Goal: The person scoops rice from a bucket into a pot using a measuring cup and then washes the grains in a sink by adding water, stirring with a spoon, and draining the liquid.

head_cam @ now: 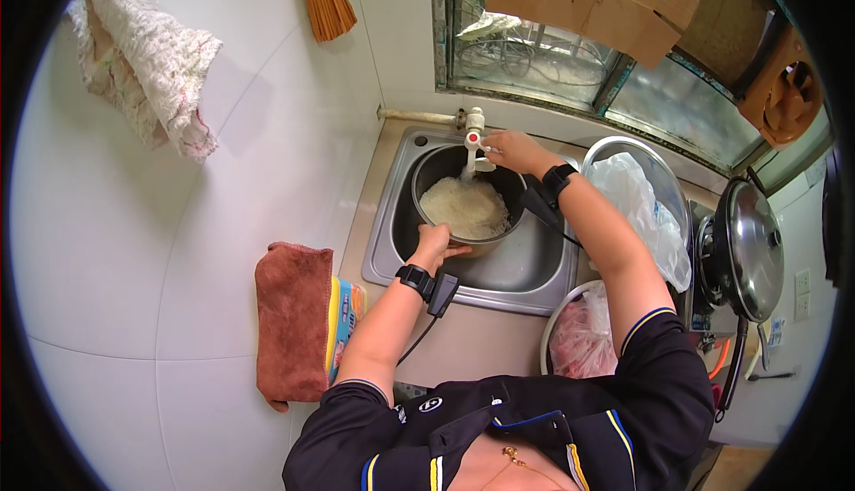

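A round metal pot (518, 200) stands in the stainless steel sink (534, 270), tilted a little, with white rice (464, 207) inside. Water runs onto the rice from a white tap (471, 147) with a red dot. My left hand (435, 247) grips the pot's near rim, its thumb up at the edge and its fingers against the outer wall. At the tap, my right hand (514, 152) has its fingers on the handle; part of that grip is hidden. Both wrists wear black straps with small devices and cables.
Right of the sink are a metal basin (588, 157) with plastic bags (631, 187) and a bowl (549, 337) holding bagged pink meat (581, 344). A lidded pan (755, 250) sits on the stove. A brown cloth (294, 324) covers a package at left. A window (534, 57) lies behind.
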The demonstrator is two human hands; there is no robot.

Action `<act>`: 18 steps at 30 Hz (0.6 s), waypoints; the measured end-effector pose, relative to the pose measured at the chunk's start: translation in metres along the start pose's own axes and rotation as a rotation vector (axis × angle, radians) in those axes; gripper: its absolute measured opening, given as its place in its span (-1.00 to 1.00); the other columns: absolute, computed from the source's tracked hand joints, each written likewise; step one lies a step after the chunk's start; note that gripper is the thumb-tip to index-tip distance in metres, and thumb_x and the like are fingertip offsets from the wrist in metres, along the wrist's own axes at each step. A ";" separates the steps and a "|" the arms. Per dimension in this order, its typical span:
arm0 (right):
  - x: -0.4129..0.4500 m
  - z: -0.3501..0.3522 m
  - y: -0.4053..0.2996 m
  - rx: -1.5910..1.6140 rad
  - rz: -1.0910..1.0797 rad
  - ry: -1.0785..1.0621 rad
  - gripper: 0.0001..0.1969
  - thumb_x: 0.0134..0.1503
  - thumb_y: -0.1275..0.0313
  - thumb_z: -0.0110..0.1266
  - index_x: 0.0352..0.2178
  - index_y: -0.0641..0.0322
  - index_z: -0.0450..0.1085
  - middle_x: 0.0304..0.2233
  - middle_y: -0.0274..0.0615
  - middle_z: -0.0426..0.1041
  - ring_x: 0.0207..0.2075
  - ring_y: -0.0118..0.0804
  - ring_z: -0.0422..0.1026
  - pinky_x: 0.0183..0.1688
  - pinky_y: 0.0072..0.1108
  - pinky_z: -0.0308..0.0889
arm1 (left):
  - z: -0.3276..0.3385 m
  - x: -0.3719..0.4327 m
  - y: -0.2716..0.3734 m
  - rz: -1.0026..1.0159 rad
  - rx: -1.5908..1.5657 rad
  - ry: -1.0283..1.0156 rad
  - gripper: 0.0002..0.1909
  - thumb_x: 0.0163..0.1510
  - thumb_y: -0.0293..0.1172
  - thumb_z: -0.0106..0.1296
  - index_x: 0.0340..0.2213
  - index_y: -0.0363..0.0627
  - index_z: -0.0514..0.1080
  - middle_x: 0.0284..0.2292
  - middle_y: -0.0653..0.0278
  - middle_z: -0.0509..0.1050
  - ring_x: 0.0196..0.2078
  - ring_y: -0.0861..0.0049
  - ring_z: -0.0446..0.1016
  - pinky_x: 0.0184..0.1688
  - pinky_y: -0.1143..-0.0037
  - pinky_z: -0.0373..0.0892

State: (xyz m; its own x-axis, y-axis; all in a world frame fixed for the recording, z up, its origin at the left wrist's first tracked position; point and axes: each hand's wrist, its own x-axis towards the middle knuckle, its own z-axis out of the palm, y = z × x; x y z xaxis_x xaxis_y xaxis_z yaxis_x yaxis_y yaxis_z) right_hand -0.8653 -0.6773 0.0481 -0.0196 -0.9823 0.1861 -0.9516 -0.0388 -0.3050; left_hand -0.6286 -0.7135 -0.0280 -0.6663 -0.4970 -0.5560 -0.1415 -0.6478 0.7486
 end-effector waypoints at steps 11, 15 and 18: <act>-0.003 0.002 -0.006 -0.034 -0.019 0.008 -0.73 -0.04 0.37 -0.08 -0.30 0.28 0.35 -0.43 -0.04 0.35 -0.35 0.01 0.35 -0.29 -0.34 0.24 | -0.011 0.012 -0.009 0.052 0.063 0.032 -0.64 -0.10 -0.62 -0.33 -0.20 -0.50 0.01 -0.25 -0.18 0.26 -0.29 0.07 0.41 -0.35 0.30 0.49; -0.003 0.004 -0.002 -0.070 0.010 -0.017 -0.74 -0.01 0.31 -0.10 -0.30 0.19 0.33 -0.37 -0.08 0.36 -0.32 -0.03 0.37 -0.27 -0.34 0.26 | -0.009 0.009 -0.007 0.060 0.073 0.012 -0.57 -0.11 -0.62 -0.33 -0.16 -0.51 -0.08 -0.22 -0.20 0.21 -0.28 0.06 0.40 -0.39 0.33 0.50; -0.005 0.004 -0.002 -0.073 0.032 -0.021 -0.74 0.00 0.30 -0.11 -0.30 0.19 0.34 -0.38 -0.08 0.36 -0.33 -0.03 0.37 -0.27 -0.33 0.26 | -0.003 -0.004 0.002 0.061 0.050 -0.048 -0.63 -0.12 -0.63 -0.34 -0.19 -0.55 0.07 -0.27 -0.17 0.29 -0.30 0.08 0.41 -0.39 0.32 0.49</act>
State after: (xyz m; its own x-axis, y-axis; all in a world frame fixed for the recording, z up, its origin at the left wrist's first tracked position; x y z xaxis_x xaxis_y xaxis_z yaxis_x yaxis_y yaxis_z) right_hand -0.8621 -0.6735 0.0439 -0.0451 -0.9865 0.1574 -0.9704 0.0059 -0.2413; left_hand -0.6238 -0.7142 -0.0253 -0.7086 -0.5062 -0.4916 -0.1347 -0.5869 0.7984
